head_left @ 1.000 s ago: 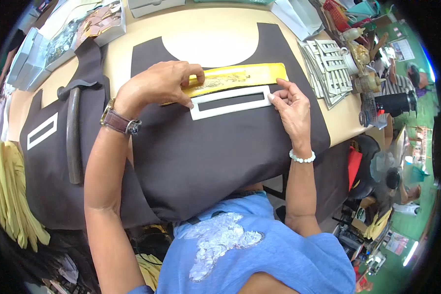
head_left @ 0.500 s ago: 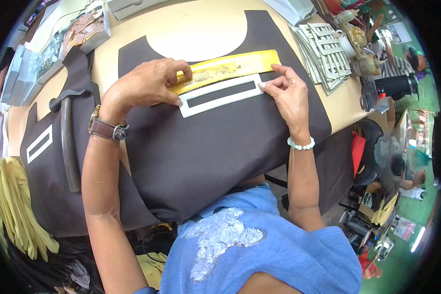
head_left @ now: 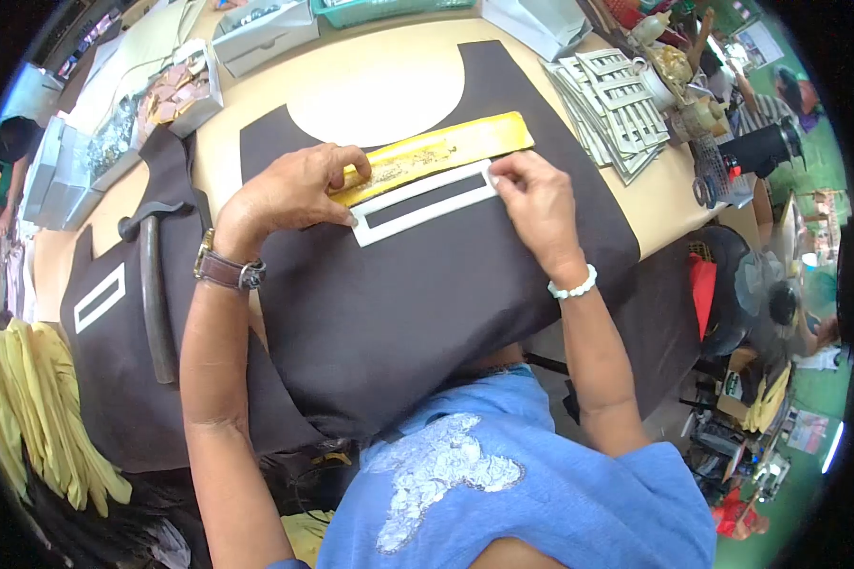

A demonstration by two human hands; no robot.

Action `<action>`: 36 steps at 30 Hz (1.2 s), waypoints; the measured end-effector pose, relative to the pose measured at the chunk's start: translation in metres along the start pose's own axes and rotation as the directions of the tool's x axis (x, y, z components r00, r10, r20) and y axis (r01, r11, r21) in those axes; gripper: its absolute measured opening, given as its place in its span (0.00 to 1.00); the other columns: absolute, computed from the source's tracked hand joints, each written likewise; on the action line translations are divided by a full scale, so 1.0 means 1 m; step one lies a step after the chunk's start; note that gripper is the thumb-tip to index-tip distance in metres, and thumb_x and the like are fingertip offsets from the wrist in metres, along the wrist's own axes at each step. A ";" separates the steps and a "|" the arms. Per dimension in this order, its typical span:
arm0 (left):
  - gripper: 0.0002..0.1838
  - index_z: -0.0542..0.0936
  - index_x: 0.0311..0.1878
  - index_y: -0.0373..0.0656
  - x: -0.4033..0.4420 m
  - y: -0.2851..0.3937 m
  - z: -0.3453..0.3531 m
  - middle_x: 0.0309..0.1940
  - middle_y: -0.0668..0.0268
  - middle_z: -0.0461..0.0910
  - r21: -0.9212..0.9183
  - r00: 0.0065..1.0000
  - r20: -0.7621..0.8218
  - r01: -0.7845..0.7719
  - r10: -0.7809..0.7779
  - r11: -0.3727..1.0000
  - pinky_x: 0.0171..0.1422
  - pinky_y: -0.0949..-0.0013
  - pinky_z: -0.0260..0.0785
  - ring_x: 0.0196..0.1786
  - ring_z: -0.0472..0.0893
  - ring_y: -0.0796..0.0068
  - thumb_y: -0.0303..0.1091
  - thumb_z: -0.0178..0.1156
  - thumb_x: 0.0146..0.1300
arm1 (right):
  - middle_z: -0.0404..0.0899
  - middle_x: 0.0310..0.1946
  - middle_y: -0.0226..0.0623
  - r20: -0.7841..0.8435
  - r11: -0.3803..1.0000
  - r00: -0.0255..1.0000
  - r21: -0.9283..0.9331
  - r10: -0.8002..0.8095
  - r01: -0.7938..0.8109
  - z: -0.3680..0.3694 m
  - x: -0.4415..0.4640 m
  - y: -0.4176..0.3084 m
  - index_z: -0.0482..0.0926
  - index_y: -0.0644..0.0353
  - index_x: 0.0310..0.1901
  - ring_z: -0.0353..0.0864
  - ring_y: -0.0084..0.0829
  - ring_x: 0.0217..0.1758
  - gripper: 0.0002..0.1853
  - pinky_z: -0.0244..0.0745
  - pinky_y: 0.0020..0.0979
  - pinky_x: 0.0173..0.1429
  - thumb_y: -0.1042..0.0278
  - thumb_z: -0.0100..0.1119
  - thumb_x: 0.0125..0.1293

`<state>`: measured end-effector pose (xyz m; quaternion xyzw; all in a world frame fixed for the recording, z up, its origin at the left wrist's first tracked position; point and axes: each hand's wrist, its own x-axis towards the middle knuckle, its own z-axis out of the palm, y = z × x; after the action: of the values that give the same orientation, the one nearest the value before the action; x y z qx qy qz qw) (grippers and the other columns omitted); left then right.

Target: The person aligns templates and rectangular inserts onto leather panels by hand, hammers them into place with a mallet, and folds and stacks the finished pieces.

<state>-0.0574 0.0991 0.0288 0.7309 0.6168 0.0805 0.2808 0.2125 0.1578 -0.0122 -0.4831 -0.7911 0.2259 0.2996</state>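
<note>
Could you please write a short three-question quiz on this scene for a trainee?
1. At the ends of which thing are the fingertips of the left hand and right hand?
(a) a red plastic basket
(b) a white rectangular frame
(c) a green plastic tray

2. True or false: a hammer with a long dark handle lies to the left of that frame.

3. Fill in the colour: the long flat strip along the frame's far side is mostly ____.

Key: 1. b; 2. true; 3. yellow.
</note>
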 end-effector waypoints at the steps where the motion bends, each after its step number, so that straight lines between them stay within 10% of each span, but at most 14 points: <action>1: 0.27 0.75 0.47 0.49 -0.002 -0.001 0.001 0.34 0.63 0.75 0.017 0.999 -0.020 -0.044 0.044 0.999 0.44 0.62 0.70 0.40 0.77 0.63 0.37 0.72 0.41 | 0.79 0.33 0.37 -0.020 0.975 0.993 -0.194 -0.114 0.108 0.001 -0.006 -0.009 0.79 0.63 0.36 0.81 0.38 0.36 0.07 0.75 0.37 0.41 0.72 0.58 0.57; 5: 0.22 0.75 0.48 0.47 -0.011 0.017 0.006 0.38 0.60 0.77 0.206 0.995 -0.091 -0.010 0.029 0.978 0.48 0.60 0.71 0.44 0.78 0.58 0.33 0.67 0.46 | 0.77 0.37 0.39 0.105 0.787 0.958 -0.551 -0.265 0.278 0.003 -0.017 -0.016 0.81 0.56 0.32 0.77 0.39 0.43 0.05 0.72 0.36 0.49 0.72 0.54 0.59; 10: 0.10 0.82 0.35 0.44 -0.038 0.025 0.046 0.40 0.64 0.78 0.425 0.929 -0.260 -0.135 0.264 0.895 0.49 0.61 0.71 0.44 0.77 0.61 0.22 0.57 0.49 | 0.78 0.40 0.41 0.101 0.998 0.993 0.009 0.057 -0.058 -0.011 0.001 0.010 0.83 0.55 0.38 0.77 0.41 0.45 0.10 0.71 0.40 0.52 0.72 0.52 0.59; 14: 0.17 0.81 0.44 0.42 -0.063 0.029 0.071 0.49 0.62 0.76 0.455 0.872 -0.403 -0.071 0.277 0.887 0.55 0.61 0.67 0.57 0.71 0.61 0.21 0.56 0.49 | 0.78 0.43 0.47 -0.200 0.892 0.894 -0.307 -0.402 0.332 0.007 -0.010 -0.029 0.79 0.66 0.43 0.77 0.42 0.49 0.13 0.70 0.40 0.54 0.75 0.50 0.57; 18: 0.22 0.78 0.50 0.42 -0.072 0.027 0.080 0.57 0.61 0.72 0.424 0.869 -0.426 -0.054 0.252 0.904 0.62 0.55 0.62 0.65 0.65 0.57 0.19 0.54 0.49 | 0.76 0.50 0.49 0.011 0.772 0.781 -0.138 -0.625 0.620 0.065 -0.043 -0.077 0.73 0.69 0.53 0.72 0.42 0.58 0.19 0.66 0.40 0.61 0.73 0.46 0.60; 36: 0.23 0.78 0.54 0.47 -0.071 0.033 0.081 0.58 0.64 0.73 0.453 0.887 -0.428 0.048 0.171 0.890 0.71 0.44 0.49 0.65 0.65 0.59 0.20 0.51 0.54 | 0.77 0.50 0.48 0.080 0.864 0.931 -0.350 -0.357 0.361 0.022 -0.024 -0.006 0.67 0.68 0.57 0.78 0.41 0.53 0.20 0.66 0.48 0.63 0.76 0.41 0.64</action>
<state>-0.0072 0.0043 -0.0055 0.7558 0.6427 0.1137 -0.0524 0.2020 0.1322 -0.0305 -0.3726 -0.8967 0.0213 0.2382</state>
